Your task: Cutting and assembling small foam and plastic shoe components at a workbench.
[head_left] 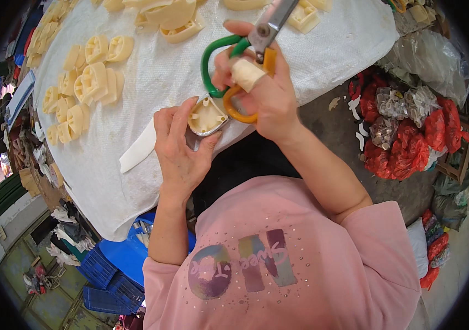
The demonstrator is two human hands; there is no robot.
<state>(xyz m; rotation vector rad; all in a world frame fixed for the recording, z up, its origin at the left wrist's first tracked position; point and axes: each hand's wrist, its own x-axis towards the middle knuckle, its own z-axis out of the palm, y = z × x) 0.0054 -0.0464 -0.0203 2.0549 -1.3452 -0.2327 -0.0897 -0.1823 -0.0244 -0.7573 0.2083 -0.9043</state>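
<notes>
My left hand (179, 146) grips a hollow cream plastic piece (208, 114) at the near edge of the table. Its inside faces up, and a shiny silver-grey band shows along its lower rim. My right hand (275, 104) is closed around scissors (263, 32) with one green and one orange handle loop. Their blades point up and away, partly out of the picture, so I cannot tell how far apart they are. Beige tape (247, 74) wraps one right-hand digit. Beside my left hand lies a curved white strip (140, 149).
A white woven sheet (152, 71) covers the table. Several similar cream pieces (94, 82) stand in a cluster at left, with more along the far side. Red plastic bags (410, 146) lie on the floor at right. Blue crates (110, 280) stand below the table's left edge.
</notes>
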